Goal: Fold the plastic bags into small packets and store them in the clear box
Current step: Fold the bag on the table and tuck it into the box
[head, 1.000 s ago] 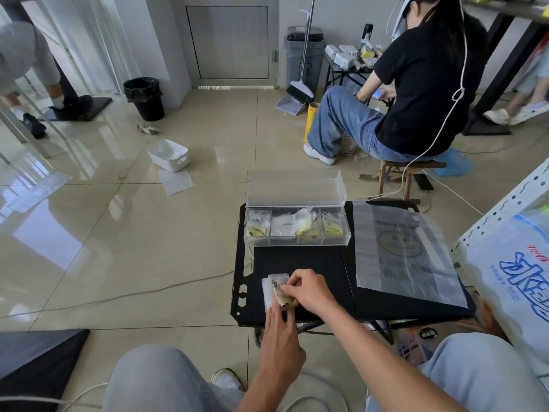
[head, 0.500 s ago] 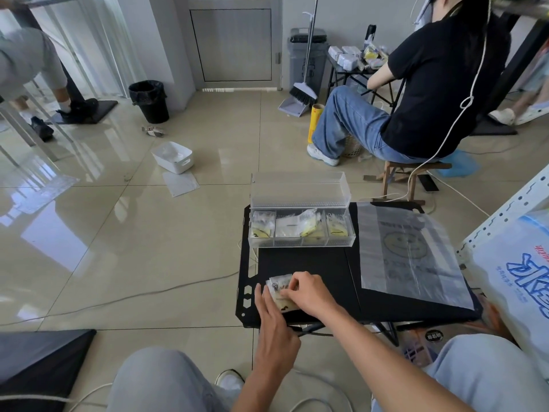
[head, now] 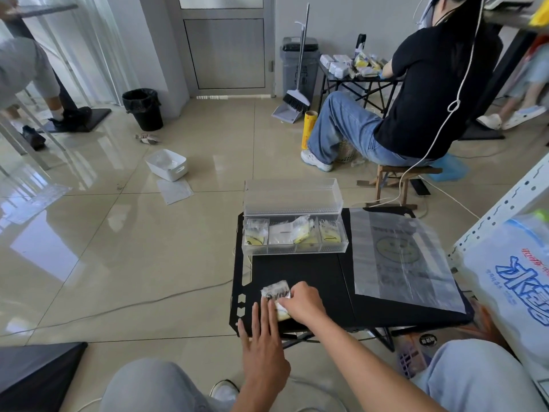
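the person is working at a small black tabletop (head: 300,272) in front of their knees. the right hand (head: 304,301) is curling its fingers over a partly folded bag (head: 274,291) and pinching it down near the tabletop's front left corner. the left hand (head: 263,343) is lying flat with its fingers straight and close together, palm down over the near edge of the tabletop, and its fingertips are touching the near side of the folded bag, just beside the right hand.

the clear box (head: 294,248) is sitting at the far edge of the tabletop, well apart from the hands, with its lid (head: 292,194) standing open behind it. folded packets (head: 304,233) with yellow print are already lying in its compartments. a flat plastic bag (head: 398,257) with a round face print is lying spread out over the right half of the tabletop, just beside the box.

beyond the tabletop another person (head: 430,84) in a black shirt is sitting on a wooden stool (head: 392,173), facing away. a white bin (head: 167,165) is sitting tilted on the tiled floor to the left, and a black trash can (head: 144,110) is standing by the wall.
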{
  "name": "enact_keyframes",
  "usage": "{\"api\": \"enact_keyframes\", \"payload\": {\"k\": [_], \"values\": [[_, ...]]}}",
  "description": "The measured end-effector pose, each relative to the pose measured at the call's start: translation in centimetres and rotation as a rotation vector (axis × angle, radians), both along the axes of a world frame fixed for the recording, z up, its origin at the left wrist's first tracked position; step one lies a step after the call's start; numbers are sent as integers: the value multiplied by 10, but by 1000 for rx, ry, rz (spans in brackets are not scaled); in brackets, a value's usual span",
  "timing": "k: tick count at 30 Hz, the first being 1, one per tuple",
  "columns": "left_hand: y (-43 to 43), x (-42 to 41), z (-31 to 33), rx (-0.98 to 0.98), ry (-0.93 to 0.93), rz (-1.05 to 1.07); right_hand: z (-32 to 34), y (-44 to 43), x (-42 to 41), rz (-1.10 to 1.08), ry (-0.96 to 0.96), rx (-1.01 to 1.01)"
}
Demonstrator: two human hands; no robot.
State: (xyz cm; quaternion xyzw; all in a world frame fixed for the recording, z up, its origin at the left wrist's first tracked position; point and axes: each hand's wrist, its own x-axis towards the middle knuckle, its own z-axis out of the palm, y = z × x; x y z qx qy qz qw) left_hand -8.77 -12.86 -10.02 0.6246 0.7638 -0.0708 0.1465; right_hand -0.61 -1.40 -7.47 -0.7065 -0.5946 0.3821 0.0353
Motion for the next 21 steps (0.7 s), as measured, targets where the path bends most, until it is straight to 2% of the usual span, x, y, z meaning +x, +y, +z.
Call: {"api": "enact_keyframes", "payload": {"k": [3,5,8,12,16,19,21], "values": [[7,-5,13,-38,-59,113,18,4,11,58,21,29],[19,-7,25,6,-114,142,34,14,29,72,48,63],[54,-5,48,159,-265,55,61,36,63,28,120,158],[116,6,74,319,-440,-111,79,84,101,-135,226,292],[176,18,65,345,-362,-222,75,128,111,-240,280,369],[195,28,52,308,-280,-267,71,152,106,-228,304,343],[196,32,49,309,-310,-262,69,162,102,-200,310,335]]}}
